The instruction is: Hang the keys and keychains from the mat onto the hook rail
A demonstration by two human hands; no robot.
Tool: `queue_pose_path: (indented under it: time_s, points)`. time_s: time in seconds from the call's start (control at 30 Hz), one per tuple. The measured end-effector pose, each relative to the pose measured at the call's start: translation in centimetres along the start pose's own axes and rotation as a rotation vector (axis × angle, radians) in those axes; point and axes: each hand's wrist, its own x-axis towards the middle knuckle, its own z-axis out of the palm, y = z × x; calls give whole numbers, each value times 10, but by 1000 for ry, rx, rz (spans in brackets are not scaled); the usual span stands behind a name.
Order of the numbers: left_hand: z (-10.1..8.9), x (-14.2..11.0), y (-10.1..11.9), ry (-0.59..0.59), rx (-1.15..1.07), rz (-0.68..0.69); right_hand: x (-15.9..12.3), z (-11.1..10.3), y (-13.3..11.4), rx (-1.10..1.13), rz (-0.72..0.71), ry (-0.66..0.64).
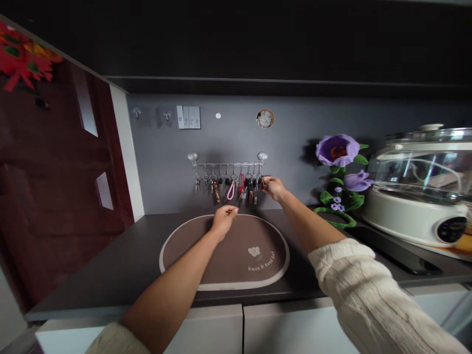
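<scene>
Head view shows keys already hanging along the hook rail, the right hand pinching a small pendant at its right end, seemingly unfinished, and the left hand below it, fingertips together, nothing visible inside.

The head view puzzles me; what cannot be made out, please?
In the head view:
Right hand: the item beside it is too small to identify.
Left hand: any held item, hidden by the hand itself.
Red flowers: cut by the left edge.
White appliance: cut by the right edge.
</scene>
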Motion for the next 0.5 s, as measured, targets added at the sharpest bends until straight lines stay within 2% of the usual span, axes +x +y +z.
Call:
queue_pose_path:
  time_s: [0.17, 0.3, 0.37, 0.5]
  points:
    - [-1, -2, 0, -12, 14, -14, -10, -1, 3, -44, -2, 132]
    - [-4, -5, 8, -28, 18, -9, -32, 3, 4, -67, 25, 234]
    - [-7, -8, 15, -39, 17, 18, -49, 7, 2, -40, -2, 210]
    - [-17, -19, 37, -75, -10, 152, -89, 20, -4, 38, -132, 75]
